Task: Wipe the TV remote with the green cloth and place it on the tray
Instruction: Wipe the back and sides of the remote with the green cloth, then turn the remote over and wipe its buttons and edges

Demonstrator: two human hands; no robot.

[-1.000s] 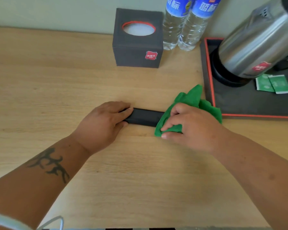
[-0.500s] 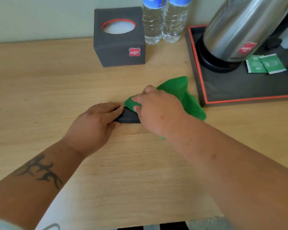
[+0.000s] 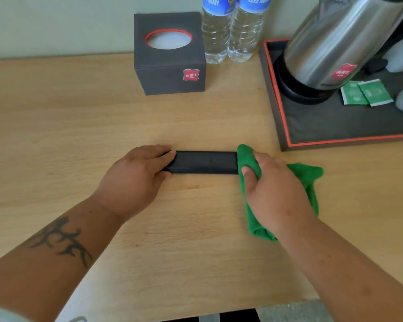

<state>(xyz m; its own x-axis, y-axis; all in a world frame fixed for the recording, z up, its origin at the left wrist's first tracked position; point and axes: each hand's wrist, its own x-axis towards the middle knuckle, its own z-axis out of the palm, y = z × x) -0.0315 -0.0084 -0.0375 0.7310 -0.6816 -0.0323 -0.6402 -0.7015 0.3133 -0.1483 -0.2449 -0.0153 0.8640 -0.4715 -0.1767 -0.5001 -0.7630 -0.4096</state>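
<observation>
The black TV remote [image 3: 205, 162] lies flat and crosswise on the wooden table. My left hand [image 3: 135, 180] pins its left end with fingers and thumb. My right hand [image 3: 275, 191] grips the green cloth [image 3: 310, 180] and presses a fold of it over the remote's right end. Most of the remote's top is bare between the two hands. The dark tray [image 3: 316, 126] with the orange rim sits at the back right, a short way beyond the cloth.
A steel kettle [image 3: 330, 43] and two green sachets [image 3: 365, 92] occupy the tray. A dark tissue box [image 3: 170, 61] and two water bottles [image 3: 228, 31] stand by the back wall. The table's front edge runs near the bottom.
My right hand has slid the cloth from near the remote's left end to its right end, uncovering most of the remote. My left hand has kept its hold.
</observation>
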